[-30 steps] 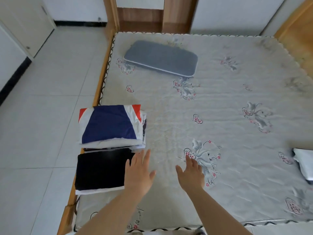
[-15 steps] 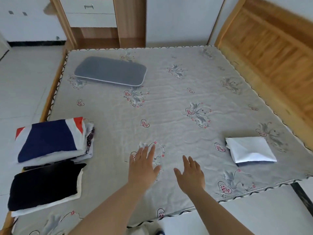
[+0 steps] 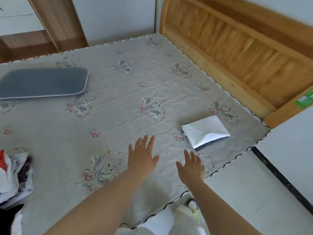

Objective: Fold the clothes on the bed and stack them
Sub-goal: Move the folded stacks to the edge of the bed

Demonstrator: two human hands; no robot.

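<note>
Both hands were held out over the grey quilted mattress [image 3: 128, 99] with fingers straight and spread, palms down, gripping nothing. The left hand [image 3: 142, 159] hovered near the middle of the front edge; the right hand [image 3: 192, 167] was just beside it, closer to the mattress's scalloped, dark-trimmed border. Whether either palm touched the fabric could not be told.

A small white folded garment [image 3: 205, 131], roughly rectangular with a dark layer showing beneath its lower edge, lay flat near the right front corner of the mattress, a little beyond the right hand and apart from it. At the far left edge of the view sat a stack of folded clothes [image 3: 15, 173] in white, red and a dark floral print, cut off by the frame, and below it a black folded garment [image 3: 8, 217], also only partly in view.

A flat grey-blue rectangular cushion with pale piping [image 3: 42, 83] rested on the far left part of the mattress. The mattress print showed grey bows, red dotted hearts and cursive script too small and blurred to read. On the light wooden headboard [image 3: 237, 53] at the right, a green label [image 3: 304, 99] carried white marks that were illegible.
</note>
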